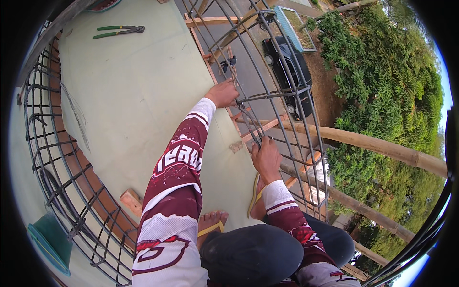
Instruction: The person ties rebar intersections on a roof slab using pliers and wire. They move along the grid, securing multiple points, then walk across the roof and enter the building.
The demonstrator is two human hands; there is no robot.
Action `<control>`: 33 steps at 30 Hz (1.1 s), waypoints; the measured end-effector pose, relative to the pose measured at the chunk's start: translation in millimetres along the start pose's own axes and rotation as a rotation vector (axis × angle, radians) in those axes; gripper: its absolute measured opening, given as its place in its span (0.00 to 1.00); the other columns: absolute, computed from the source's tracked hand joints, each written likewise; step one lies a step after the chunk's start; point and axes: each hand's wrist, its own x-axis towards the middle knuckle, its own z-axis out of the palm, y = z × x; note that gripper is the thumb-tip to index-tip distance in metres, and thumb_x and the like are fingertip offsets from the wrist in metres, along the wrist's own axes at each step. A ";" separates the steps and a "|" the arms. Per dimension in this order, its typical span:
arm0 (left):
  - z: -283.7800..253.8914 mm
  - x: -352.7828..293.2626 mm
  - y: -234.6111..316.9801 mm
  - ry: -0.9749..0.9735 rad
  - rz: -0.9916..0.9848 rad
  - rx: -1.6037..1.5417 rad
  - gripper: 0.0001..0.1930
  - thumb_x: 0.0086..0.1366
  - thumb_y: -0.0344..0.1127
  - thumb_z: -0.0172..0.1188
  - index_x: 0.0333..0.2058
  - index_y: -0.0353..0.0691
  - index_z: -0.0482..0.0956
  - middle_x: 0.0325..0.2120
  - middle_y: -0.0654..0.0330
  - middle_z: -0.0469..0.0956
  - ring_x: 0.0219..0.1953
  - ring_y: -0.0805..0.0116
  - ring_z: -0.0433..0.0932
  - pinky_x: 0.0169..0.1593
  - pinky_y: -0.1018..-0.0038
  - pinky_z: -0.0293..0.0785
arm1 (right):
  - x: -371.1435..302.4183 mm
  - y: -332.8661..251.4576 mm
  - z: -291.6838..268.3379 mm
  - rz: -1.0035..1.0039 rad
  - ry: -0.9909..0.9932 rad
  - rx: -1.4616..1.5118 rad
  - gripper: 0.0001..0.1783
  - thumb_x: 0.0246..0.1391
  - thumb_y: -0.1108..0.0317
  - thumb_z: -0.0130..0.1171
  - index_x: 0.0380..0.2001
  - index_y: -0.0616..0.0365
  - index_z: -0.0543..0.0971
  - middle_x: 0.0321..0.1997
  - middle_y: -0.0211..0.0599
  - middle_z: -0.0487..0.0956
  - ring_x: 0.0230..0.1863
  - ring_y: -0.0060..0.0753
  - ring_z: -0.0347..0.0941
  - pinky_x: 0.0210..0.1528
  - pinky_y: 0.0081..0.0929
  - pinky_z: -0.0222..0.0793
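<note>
My left hand (223,93) is closed at the near side of a long rebar cage (270,94), fingers against its bars. Whatever it pinches is too small to make out. Lower along the same side, my right hand (267,157) is closed around the ends of a dark tool with two thin handles, which looks like pincers (251,119). The tool's head meets a bar crossing just below my left fingers. A second pair of pincers with green handles (118,31) lies on the pale deck (129,100) at the far left.
Another rebar cage (76,186) curves along the left, with loose wires (76,115) near it. A wood block (131,202) and a green container (51,241) are at lower left. Past the deck's right edge, a black car (287,76) stands far below. Bamboo poles (382,147) cross there.
</note>
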 end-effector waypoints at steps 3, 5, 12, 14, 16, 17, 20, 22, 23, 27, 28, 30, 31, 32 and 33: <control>1.9 0.9 0.9 -0.034 -0.015 -0.024 0.15 0.55 0.45 0.65 0.33 0.40 0.84 0.33 0.55 0.81 0.46 0.54 0.78 0.70 0.56 0.57 | 5.1 -17.4 -11.0 -0.007 -0.235 0.002 0.15 0.62 0.58 0.54 0.38 0.62 0.72 0.30 0.60 0.81 0.34 0.64 0.79 0.35 0.54 0.73; 5.9 0.3 2.5 -0.006 -0.025 -0.018 0.14 0.56 0.45 0.65 0.33 0.40 0.84 0.32 0.55 0.81 0.46 0.54 0.78 0.71 0.56 0.56 | 8.5 -18.1 -5.8 -0.022 -0.268 0.050 0.13 0.63 0.62 0.50 0.39 0.63 0.72 0.28 0.60 0.80 0.32 0.63 0.79 0.34 0.56 0.73; 1.6 6.9 -0.1 -0.075 -0.053 0.033 0.14 0.56 0.45 0.65 0.33 0.39 0.84 0.34 0.55 0.82 0.46 0.54 0.78 0.71 0.57 0.55 | 19.6 16.5 23.7 0.678 -0.618 1.331 0.16 0.65 0.57 0.50 0.38 0.62 0.73 0.25 0.44 0.77 0.22 0.40 0.76 0.20 0.40 0.70; 6.0 6.3 2.3 -0.056 -0.044 -0.021 0.14 0.56 0.45 0.64 0.33 0.39 0.84 0.34 0.56 0.82 0.47 0.55 0.77 0.72 0.57 0.54 | 10.6 24.5 24.1 0.883 -0.739 1.664 0.18 0.65 0.55 0.51 0.38 0.62 0.73 0.27 0.41 0.77 0.21 0.35 0.73 0.19 0.37 0.68; 13.3 1.8 0.5 -0.034 -0.047 -0.031 0.14 0.56 0.45 0.64 0.33 0.39 0.84 0.34 0.55 0.81 0.48 0.55 0.77 0.72 0.57 0.54 | 5.1 15.9 17.1 0.908 -0.747 1.577 0.20 0.65 0.52 0.52 0.39 0.63 0.73 0.28 0.37 0.76 0.20 0.30 0.71 0.18 0.33 0.66; 15.9 0.3 -2.2 -0.016 -0.050 -0.014 0.14 0.57 0.45 0.64 0.34 0.39 0.84 0.34 0.55 0.81 0.48 0.55 0.76 0.72 0.57 0.54 | 7.3 10.6 15.2 0.802 -0.693 1.321 0.22 0.65 0.51 0.53 0.39 0.63 0.73 0.28 0.35 0.76 0.20 0.27 0.70 0.18 0.32 0.65; 16.3 7.7 -3.0 0.016 -0.026 -0.031 0.15 0.57 0.45 0.63 0.34 0.39 0.84 0.34 0.55 0.81 0.49 0.55 0.76 0.72 0.57 0.54 | 2.2 11.3 18.2 0.200 -0.119 0.510 0.21 0.62 0.53 0.57 0.36 0.64 0.73 0.32 0.47 0.79 0.25 0.46 0.77 0.26 0.45 0.72; 19.4 3.3 -5.2 0.007 -0.030 -0.041 0.15 0.58 0.45 0.63 0.34 0.40 0.84 0.34 0.55 0.81 0.49 0.55 0.76 0.72 0.56 0.54 | 9.0 -2.6 -3.1 0.125 -0.051 0.243 0.19 0.60 0.55 0.57 0.35 0.65 0.74 0.35 0.56 0.81 0.30 0.60 0.80 0.32 0.52 0.73; 20.2 1.3 -6.5 0.002 -0.039 -0.036 0.15 0.58 0.46 0.63 0.34 0.40 0.84 0.35 0.55 0.81 0.49 0.55 0.76 0.72 0.56 0.54 | 11.2 -10.2 -12.6 0.116 -0.102 0.157 0.18 0.60 0.56 0.57 0.35 0.65 0.75 0.35 0.57 0.81 0.30 0.62 0.79 0.32 0.51 0.74; 17.6 1.7 -5.7 -0.018 -0.064 -0.054 0.15 0.57 0.45 0.63 0.34 0.40 0.84 0.35 0.56 0.81 0.49 0.55 0.76 0.72 0.56 0.53 | 15.0 -18.8 -19.4 0.021 -0.285 0.004 0.17 0.61 0.60 0.52 0.36 0.67 0.75 0.36 0.59 0.81 0.31 0.67 0.79 0.33 0.52 0.75; 16.3 4.0 -1.2 -0.032 -0.059 -0.046 0.15 0.57 0.45 0.63 0.35 0.40 0.84 0.35 0.56 0.81 0.49 0.55 0.76 0.72 0.55 0.53 | 12.8 -15.4 -13.2 -0.014 -0.325 0.011 0.16 0.62 0.61 0.51 0.37 0.67 0.75 0.37 0.58 0.81 0.31 0.66 0.79 0.33 0.53 0.75; 10.9 8.3 2.7 -0.059 -0.054 -0.021 0.15 0.57 0.45 0.64 0.35 0.40 0.84 0.35 0.56 0.81 0.49 0.55 0.76 0.72 0.55 0.53 | 10.6 -3.2 8.4 0.013 -0.235 0.099 0.16 0.64 0.60 0.49 0.37 0.65 0.75 0.31 0.49 0.80 0.24 0.56 0.78 0.28 0.49 0.74; 10.3 6.2 0.4 -0.055 -0.055 -0.015 0.15 0.57 0.45 0.64 0.35 0.40 0.84 0.35 0.56 0.81 0.49 0.56 0.76 0.72 0.55 0.53 | 11.4 0.8 20.7 0.014 -0.192 0.149 0.16 0.65 0.59 0.49 0.37 0.64 0.75 0.29 0.45 0.80 0.20 0.51 0.77 0.26 0.47 0.74; 9.7 4.3 -1.5 -0.050 -0.055 -0.010 0.14 0.57 0.45 0.64 0.35 0.40 0.84 0.35 0.56 0.81 0.49 0.56 0.76 0.72 0.55 0.53 | 13.9 11.2 28.1 0.310 -0.419 0.757 0.17 0.66 0.58 0.48 0.37 0.63 0.75 0.25 0.41 0.78 0.18 0.44 0.74 0.23 0.42 0.71; 10.1 3.2 -2.4 -0.044 -0.048 -0.008 0.14 0.57 0.44 0.64 0.35 0.40 0.84 0.35 0.56 0.81 0.49 0.56 0.76 0.72 0.55 0.53 | 16.0 27.7 33.0 0.620 -0.633 1.361 0.18 0.67 0.56 0.48 0.37 0.61 0.76 0.22 0.37 0.76 0.15 0.38 0.71 0.19 0.37 0.68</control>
